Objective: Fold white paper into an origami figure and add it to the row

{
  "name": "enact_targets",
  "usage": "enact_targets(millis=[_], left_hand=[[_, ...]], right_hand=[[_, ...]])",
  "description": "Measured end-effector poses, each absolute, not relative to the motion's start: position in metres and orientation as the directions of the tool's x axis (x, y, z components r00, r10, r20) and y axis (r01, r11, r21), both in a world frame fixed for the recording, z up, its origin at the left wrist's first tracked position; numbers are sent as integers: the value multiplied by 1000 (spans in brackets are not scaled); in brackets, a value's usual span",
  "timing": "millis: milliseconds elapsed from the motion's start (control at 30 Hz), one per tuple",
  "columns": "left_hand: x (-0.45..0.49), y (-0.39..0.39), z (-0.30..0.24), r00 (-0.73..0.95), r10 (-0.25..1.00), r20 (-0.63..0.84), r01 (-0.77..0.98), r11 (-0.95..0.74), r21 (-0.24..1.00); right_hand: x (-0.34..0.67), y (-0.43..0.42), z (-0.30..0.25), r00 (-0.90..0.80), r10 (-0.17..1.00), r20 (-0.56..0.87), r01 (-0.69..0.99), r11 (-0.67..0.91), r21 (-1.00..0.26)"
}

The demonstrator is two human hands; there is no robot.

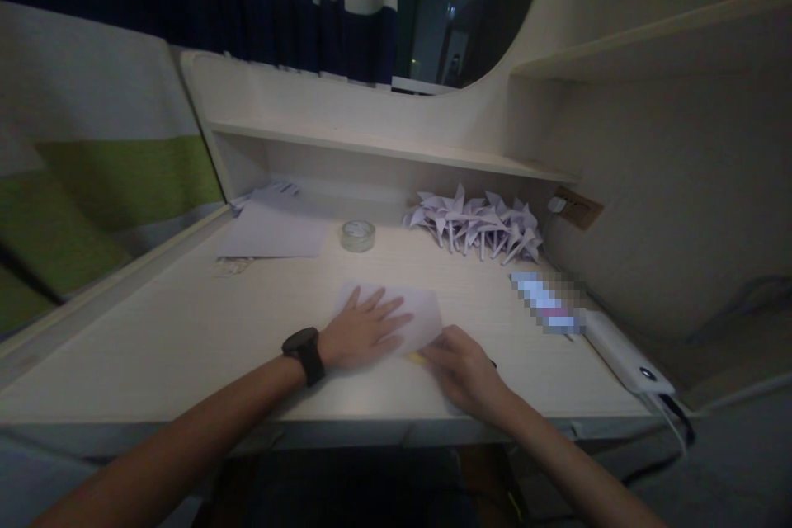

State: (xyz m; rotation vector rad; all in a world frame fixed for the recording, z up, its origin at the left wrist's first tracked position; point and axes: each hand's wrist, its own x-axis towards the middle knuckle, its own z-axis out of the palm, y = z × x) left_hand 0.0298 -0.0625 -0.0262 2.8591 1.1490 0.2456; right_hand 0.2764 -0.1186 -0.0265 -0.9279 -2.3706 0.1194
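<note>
A white sheet of paper lies on the pale wooden desk. My left hand, with a black watch on the wrist, lies flat on the sheet's left half, fingers spread. My right hand rests at the sheet's near right corner with its fingers bent onto the paper's edge. A small yellow thing shows just under that corner; I cannot make out what it is.
A pile of several folded paper cranes sits at the back right under the shelf. A roll of clear tape and loose white sheets lie at the back left. A white power strip runs along the right edge.
</note>
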Motion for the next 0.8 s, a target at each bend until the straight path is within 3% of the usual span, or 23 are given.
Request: enact_targets(millis=[800], left_hand=[[11, -60, -29, 663, 732, 156, 724, -680, 113]], right_hand=[[278, -119, -23, -616, 632, 470, 558, 771, -305]])
